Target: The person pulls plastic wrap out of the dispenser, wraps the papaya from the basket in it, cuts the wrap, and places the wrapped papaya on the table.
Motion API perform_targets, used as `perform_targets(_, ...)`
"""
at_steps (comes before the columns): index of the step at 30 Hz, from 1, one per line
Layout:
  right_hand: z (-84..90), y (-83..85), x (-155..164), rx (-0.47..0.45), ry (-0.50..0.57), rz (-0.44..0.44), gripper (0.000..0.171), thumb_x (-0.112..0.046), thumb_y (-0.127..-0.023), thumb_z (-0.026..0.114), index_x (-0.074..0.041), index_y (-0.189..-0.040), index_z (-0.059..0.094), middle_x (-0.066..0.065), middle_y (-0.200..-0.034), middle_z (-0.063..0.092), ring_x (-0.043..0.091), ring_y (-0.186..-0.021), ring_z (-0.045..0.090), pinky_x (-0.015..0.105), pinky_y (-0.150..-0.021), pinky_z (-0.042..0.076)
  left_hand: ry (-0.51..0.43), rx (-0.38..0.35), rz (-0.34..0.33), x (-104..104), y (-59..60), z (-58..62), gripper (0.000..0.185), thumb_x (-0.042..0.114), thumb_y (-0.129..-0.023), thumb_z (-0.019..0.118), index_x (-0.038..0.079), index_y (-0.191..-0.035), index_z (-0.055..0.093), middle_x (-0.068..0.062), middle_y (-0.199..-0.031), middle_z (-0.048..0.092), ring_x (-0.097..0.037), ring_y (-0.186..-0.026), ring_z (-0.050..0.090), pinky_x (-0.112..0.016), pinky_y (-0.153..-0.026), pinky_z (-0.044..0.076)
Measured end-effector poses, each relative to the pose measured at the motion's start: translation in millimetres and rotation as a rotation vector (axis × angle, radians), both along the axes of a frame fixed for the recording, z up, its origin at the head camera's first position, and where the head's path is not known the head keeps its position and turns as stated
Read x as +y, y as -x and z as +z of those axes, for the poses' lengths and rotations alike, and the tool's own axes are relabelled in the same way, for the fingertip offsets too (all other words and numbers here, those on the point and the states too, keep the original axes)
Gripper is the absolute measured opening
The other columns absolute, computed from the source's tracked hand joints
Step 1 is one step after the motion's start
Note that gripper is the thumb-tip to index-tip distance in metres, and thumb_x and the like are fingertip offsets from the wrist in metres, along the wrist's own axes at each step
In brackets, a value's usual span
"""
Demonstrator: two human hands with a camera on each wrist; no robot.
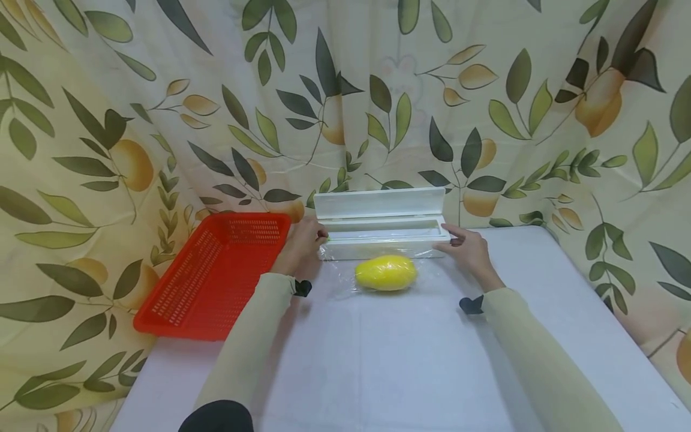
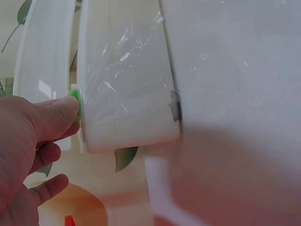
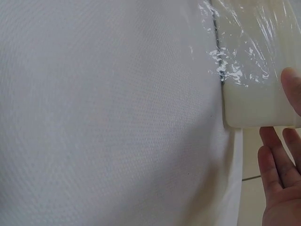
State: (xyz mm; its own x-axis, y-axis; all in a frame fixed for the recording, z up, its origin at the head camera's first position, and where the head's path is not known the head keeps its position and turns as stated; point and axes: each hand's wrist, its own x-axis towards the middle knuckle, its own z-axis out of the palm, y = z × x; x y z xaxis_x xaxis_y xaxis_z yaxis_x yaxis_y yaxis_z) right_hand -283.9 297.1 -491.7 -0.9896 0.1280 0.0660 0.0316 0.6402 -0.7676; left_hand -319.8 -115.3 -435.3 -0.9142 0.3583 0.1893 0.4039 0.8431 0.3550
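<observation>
A long white cling film dispenser [image 1: 332, 250] lies crosswise at the back of the table, its lid [image 1: 380, 204] raised. Clear film [image 2: 124, 52] hangs over its front and spreads onto the tabletop. On that film rests a yellow, mango-shaped fruit [image 1: 385, 273], with film also shining over it. At the dispenser's left end, my left hand [image 1: 303, 240] pinches a small green slider [image 2: 76, 101] between thumb and fingers. My right hand [image 1: 468, 253] grips the opposite end, with the thumb on the front face and fingers around the end.
A red plastic basket [image 1: 180, 331] with perforated sides stands left of the dispenser, close to my left forearm. White cloth covers the table [image 1: 378, 360]. A curtain [image 1: 345, 90] printed with leaves and fruit hangs right behind the dispenser.
</observation>
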Motion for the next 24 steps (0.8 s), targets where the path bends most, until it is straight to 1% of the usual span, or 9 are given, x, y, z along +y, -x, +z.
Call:
perform_targets(3, -0.5, 0.3, 0.6, 0.002, 0.001, 0.001, 0.074, -0.042, -0.086, 0.083, -0.019, -0.151, 0.054, 0.020, -0.151, 0.052, 0.038, -0.123, 0.059, 0.051, -0.095, 0.052, -0.040, -0.012, -0.001, -6.4, -1.5, 0.1, 0.008, 0.010, -0.094, 0.075, 0.009, -0.101, 0.079, -0.006, -0.099, 0.064, -0.024, -0.098, 0.053, -0.035, -0.085, 0.051)
perform_targets(5, -0.6, 0.6, 0.9, 0.004, 0.003, 0.007, 0.073, -0.041, -0.087, 0.082, -0.019, -0.150, 0.054, 0.021, -0.150, 0.052, 0.038, -0.122, 0.059, 0.051, -0.094, 0.051, -0.084, -0.023, 0.006, -10.6, -2.0, 0.3, 0.010, 0.007, -0.093, 0.075, 0.006, -0.103, 0.078, -0.007, -0.098, 0.065, -0.025, -0.097, 0.053, -0.036, -0.085, 0.052)
perform_targets(7, -0.2, 0.4, 0.9, 0.001, 0.010, 0.011, 0.074, -0.042, -0.086, 0.083, -0.019, -0.150, 0.054, 0.021, -0.151, 0.051, 0.038, -0.123, 0.059, 0.052, -0.096, 0.051, -0.106, -0.021, -0.002, -14.6, -1.3, -0.3, 0.011, 0.005, -0.093, 0.075, 0.003, -0.104, 0.078, -0.009, -0.098, 0.067, -0.027, -0.096, 0.054, -0.037, -0.086, 0.052)
perform_targets(12, -0.3, 0.3, 2.2, 0.002, 0.010, 0.015, 0.074, -0.043, -0.086, 0.082, -0.019, -0.151, 0.054, 0.021, -0.152, 0.050, 0.039, -0.124, 0.059, 0.053, -0.099, 0.049, -0.104, -0.006, -0.027, -16.9, -0.1, -0.1, 0.011, 0.005, -0.095, 0.073, 0.002, -0.104, 0.078, -0.010, -0.097, 0.070, -0.027, -0.095, 0.056, -0.037, -0.085, 0.053)
perform_targets(15, -1.0, 1.0, 2.8, 0.005, 0.006, 0.019, 0.075, -0.045, -0.086, 0.083, -0.019, -0.150, 0.054, 0.021, -0.151, 0.051, 0.039, -0.123, 0.059, 0.053, -0.099, 0.049, -0.110, -0.013, -0.013, -16.8, -1.5, 0.7, 0.012, 0.006, -0.095, 0.073, 0.002, -0.105, 0.078, -0.010, -0.097, 0.068, -0.027, -0.096, 0.055, -0.037, -0.086, 0.052)
perform_targets(19, -0.9, 1.7, 2.4, 0.008, 0.006, 0.023, 0.077, -0.047, -0.085, 0.083, -0.019, -0.151, 0.054, 0.021, -0.152, 0.050, 0.039, -0.123, 0.059, 0.053, -0.098, 0.049, -0.117, -0.024, 0.006, -17.6, -2.4, -0.3, 0.014, 0.008, -0.095, 0.074, 0.003, -0.108, 0.077, -0.009, -0.099, 0.065, -0.026, -0.100, 0.052, -0.038, -0.089, 0.051)
perform_targets(21, -0.7, 1.8, 1.8, 0.008, 0.006, 0.023, 0.076, -0.045, -0.086, 0.082, -0.019, -0.151, 0.053, 0.021, -0.152, 0.050, 0.039, -0.123, 0.059, 0.053, -0.098, 0.050, -0.124, -0.019, 0.009, -17.7, -2.3, -1.1, 0.015, 0.008, -0.095, 0.074, 0.003, -0.109, 0.077, -0.009, -0.100, 0.066, -0.026, -0.099, 0.053, -0.038, -0.089, 0.052)
perform_targets(24, -0.9, 1.8, 1.1, 0.006, 0.004, 0.023, 0.074, -0.041, -0.087, 0.082, -0.018, -0.151, 0.053, 0.021, -0.152, 0.050, 0.039, -0.122, 0.060, 0.053, -0.097, 0.050, -0.128, -0.004, 0.022, -17.3, -3.3, -1.9, 0.013, 0.007, -0.095, 0.074, 0.003, -0.106, 0.078, -0.009, -0.097, 0.066, -0.027, -0.097, 0.054, -0.037, -0.087, 0.052)
